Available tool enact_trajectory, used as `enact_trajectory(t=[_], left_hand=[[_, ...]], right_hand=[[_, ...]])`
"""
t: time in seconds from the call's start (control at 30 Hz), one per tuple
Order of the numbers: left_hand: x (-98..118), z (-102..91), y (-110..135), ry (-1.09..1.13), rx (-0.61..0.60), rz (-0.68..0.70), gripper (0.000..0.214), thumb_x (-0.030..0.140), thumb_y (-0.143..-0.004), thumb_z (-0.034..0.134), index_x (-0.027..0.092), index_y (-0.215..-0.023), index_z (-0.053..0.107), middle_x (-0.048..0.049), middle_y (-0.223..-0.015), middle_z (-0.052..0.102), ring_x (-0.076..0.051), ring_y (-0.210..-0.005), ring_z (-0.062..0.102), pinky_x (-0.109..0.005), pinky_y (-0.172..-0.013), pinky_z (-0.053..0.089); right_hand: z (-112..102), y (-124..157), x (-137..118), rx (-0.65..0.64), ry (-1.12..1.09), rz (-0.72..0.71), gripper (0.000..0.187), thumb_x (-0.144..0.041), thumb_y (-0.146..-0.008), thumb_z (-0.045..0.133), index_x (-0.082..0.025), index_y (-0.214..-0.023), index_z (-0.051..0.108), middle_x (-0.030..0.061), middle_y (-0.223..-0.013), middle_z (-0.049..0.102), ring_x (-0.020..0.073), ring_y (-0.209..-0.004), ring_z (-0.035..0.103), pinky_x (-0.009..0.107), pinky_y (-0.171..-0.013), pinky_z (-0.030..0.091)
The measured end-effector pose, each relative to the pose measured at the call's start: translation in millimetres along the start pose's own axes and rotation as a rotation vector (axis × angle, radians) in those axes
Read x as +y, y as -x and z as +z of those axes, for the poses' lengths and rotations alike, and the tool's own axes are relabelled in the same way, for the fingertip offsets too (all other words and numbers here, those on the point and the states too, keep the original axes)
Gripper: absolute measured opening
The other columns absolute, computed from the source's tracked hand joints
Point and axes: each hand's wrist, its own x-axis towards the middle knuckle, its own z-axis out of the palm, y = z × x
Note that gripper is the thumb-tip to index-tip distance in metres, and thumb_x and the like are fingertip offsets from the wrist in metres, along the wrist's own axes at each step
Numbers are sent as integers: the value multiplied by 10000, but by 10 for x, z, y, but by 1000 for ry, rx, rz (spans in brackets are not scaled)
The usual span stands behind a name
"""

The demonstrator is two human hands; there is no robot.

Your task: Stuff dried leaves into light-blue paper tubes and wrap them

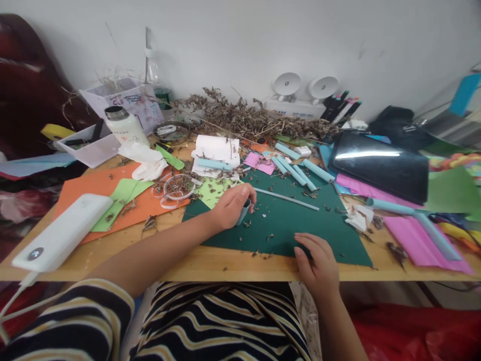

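My left hand [232,204] is closed around a small light-blue paper ring [242,215], which it keeps upright on the dark green sheet [278,235]. The fingers partly cover the ring. At the near edge of the same sheet, my right hand [318,258] lies with its fingers apart and nothing in it. A thin pale-blue paper strip [287,198] stretches across the sheet beyond both hands. Farther back, several light-blue paper rolls [291,170] lie in a loose cluster. Bits of dried leaf are scattered around my hands.
A white power bank [62,233] lies on orange paper [78,188] at left. Dried plants [240,113] line the wall, near a white bottle [126,125]. At right are a black tablet-like panel [379,163], pink paper [417,243] and crumpled tissue [359,217].
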Motion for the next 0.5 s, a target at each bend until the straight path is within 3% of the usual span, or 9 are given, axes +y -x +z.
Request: enact_trajectory(t=[0.13, 0.27, 0.37, 0.5], left_hand=[[-95, 17, 13, 203, 78, -64, 606, 688, -725, 179, 147, -651, 440, 31, -478, 436, -87, -404, 419, -241, -468, 373], [-96, 48, 14, 356, 82, -112, 642, 754, -654, 190, 154, -658, 421, 42, -441, 437, -77, -349, 386, -216, -399, 334], [-91, 57, 30, 407, 56, -141, 653, 769, -630, 208, 152, -671, 417, 43, -433, 448, -72, -325, 385, -197, -358, 315], [-127, 60, 74, 424, -4, -133, 662, 761, -644, 186, 149, -736, 421, 52, -441, 442, -73, -315, 397, -188, -330, 317]], right_hand=[[-48, -59, -49, 53, -128, 37, 214, -136, -752, 469, -200, -948, 529, 74, -898, 586, 198, -861, 534, 380, -734, 446], [-79, -316, -202, 152, -305, 112, 248, -128, -755, 466, -221, -976, 530, 60, -921, 584, 193, -906, 528, 370, -770, 436], [-23, -634, -367, 39, -366, 91, 247, -160, -759, 485, -235, -991, 525, 59, -962, 574, 188, -939, 519, 366, -804, 430], [127, -1044, -584, -174, -291, 21, 163, -240, -757, 506, -220, -908, 567, 78, -1017, 550, 194, -988, 502, 374, -850, 415]])
